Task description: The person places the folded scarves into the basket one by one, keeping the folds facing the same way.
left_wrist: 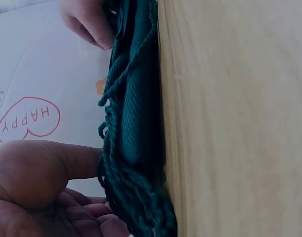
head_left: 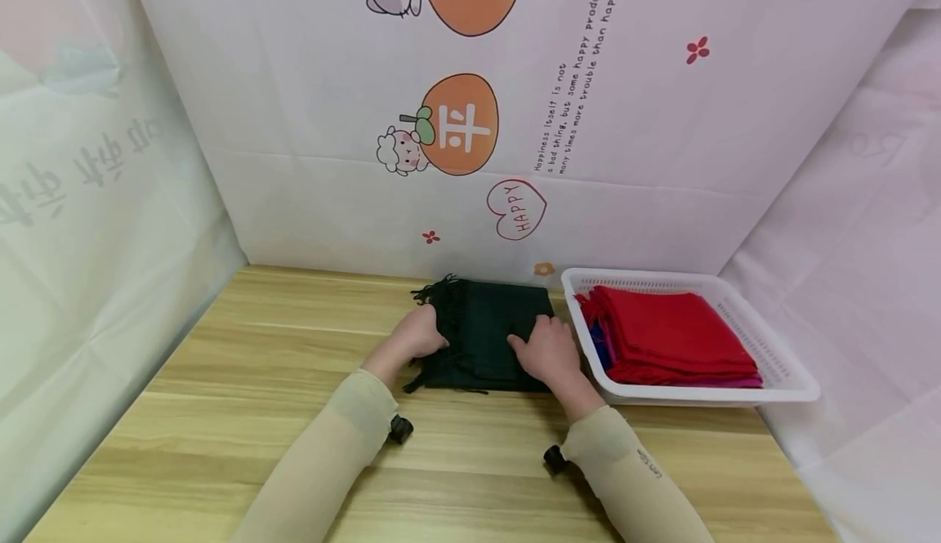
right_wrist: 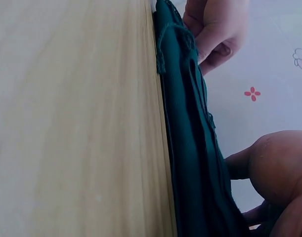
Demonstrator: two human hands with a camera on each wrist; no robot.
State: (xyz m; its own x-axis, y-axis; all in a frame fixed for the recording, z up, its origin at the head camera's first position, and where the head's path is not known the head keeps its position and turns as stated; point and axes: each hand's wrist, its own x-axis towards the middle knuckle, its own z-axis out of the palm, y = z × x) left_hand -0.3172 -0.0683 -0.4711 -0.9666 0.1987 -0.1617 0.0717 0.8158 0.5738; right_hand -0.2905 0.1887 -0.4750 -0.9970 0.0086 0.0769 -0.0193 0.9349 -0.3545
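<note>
A dark green scarf (head_left: 494, 327) with a fringe lies folded flat on the wooden table. My left hand (head_left: 415, 333) is at its fringed left end, gripping the tassels (left_wrist: 122, 185); in the left wrist view the thumb meets them from above, and the other fingers curl beside them. Across the scarf's right part rests my right hand (head_left: 547, 349), fingers spread over the top near the right edge. In the right wrist view, the right thumb (right_wrist: 238, 164) touches the upper layers, and some fingertips are hidden. The scarf's stacked folds (right_wrist: 190, 133) show from the side there.
A white plastic basket (head_left: 790, 388) stands close to the right of the scarf. It holds folded red scarves (head_left: 676, 331), with blue and magenta cloth beneath. Behind the wooden table (head_left: 220, 412) hangs a printed white cloth (head_left: 316, 200); similar cloth borders both sides.
</note>
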